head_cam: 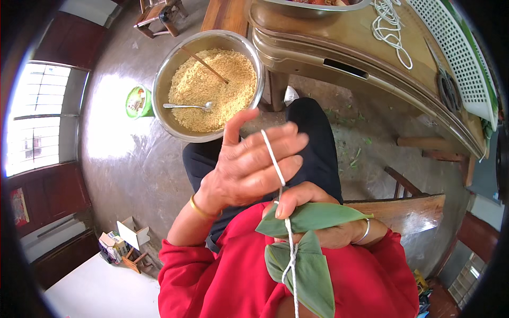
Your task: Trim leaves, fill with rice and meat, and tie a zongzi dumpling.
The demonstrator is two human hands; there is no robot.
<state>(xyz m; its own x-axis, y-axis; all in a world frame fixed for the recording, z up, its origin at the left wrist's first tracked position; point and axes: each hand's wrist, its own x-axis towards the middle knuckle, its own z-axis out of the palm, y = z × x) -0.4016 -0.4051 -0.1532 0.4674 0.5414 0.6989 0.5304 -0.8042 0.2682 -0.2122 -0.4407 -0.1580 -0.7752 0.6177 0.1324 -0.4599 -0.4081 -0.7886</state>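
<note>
My left hand [254,171], a gold bangle at its wrist, has its fingers stretched to the right, with a white string [273,155] drawn across them. The string runs down to my right hand [310,194] and on past a knot in front of my red top. My right hand grips a bundle folded in green leaves, its thumb pressing beside the string on the upper leaf [318,218]. Below hangs a second broad leaf [302,270] with the knotted string across it. What the leaves enclose is hidden.
Near my knees stands a metal basin [156,87] of yellowish rice grains [234,103], holding a spoon [187,106] and a chopstick [204,65]. On the table [338,35] are loose string [385,24], scissors [449,89] and a white plastic basket [449,47]. A green tub [146,103] sits left.
</note>
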